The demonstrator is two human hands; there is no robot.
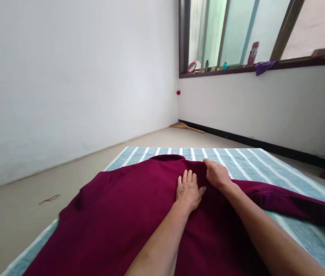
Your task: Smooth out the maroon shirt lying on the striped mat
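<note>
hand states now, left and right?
Left hand: open, flat on the maroon garment.
Right hand: closed, pinching the garment's edge.

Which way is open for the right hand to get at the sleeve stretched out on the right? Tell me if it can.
Probably yes. The right hand rests at the maroon garment near its collar, and the sleeve lies flat on the striped mat beside that forearm, with nothing lying between. The left hand presses flat elsewhere.
</note>
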